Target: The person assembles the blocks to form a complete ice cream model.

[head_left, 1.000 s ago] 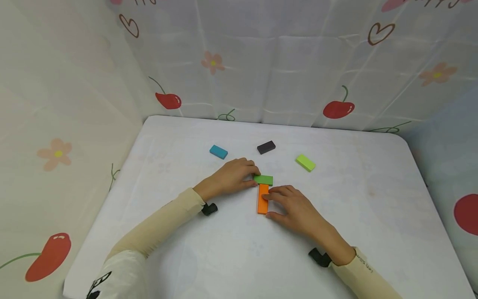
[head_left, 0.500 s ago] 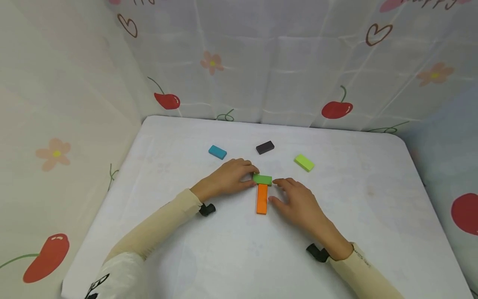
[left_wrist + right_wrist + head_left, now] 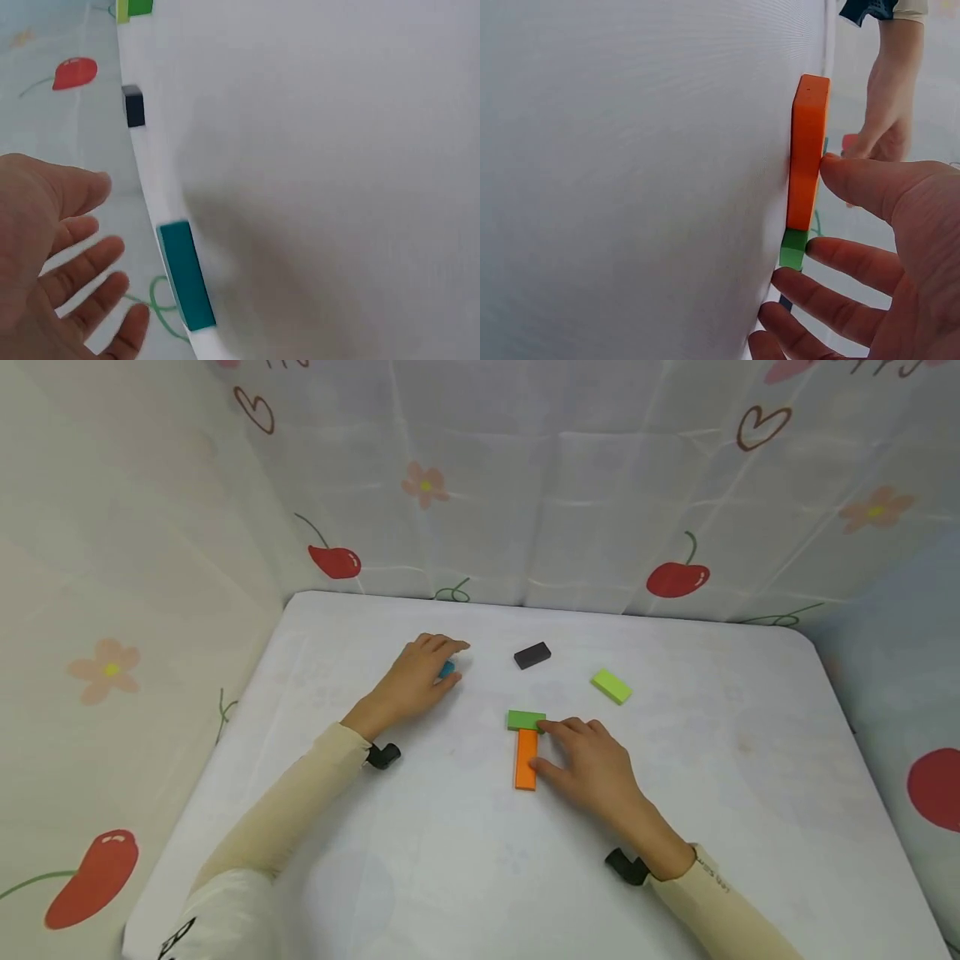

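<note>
My left hand (image 3: pixel 411 681) hovers over the blue block (image 3: pixel 447 669), fingers spread and thumb apart, partly hiding it in the head view. In the left wrist view the teal-blue block (image 3: pixel 187 276) lies flat, with a gap between it and the fingers. An orange block (image 3: pixel 526 758) lies lengthwise toward me, its far end against a green block (image 3: pixel 525 719) set crosswise, making a T. At their right side is my right hand (image 3: pixel 596 768), its thumb tip at the edge of the orange block (image 3: pixel 808 150) and its index fingertip at the right end of the green block.
A black block (image 3: pixel 532 655) lies farther back, and a light green block (image 3: pixel 611 686) sits to the right. The white table (image 3: pixel 420 868) has rounded corners and meets patterned curtains at the back and left.
My left hand has left the green block and moved back and left to the blue block. My right hand rose off the orange block, then came in beside the orange and green blocks.
</note>
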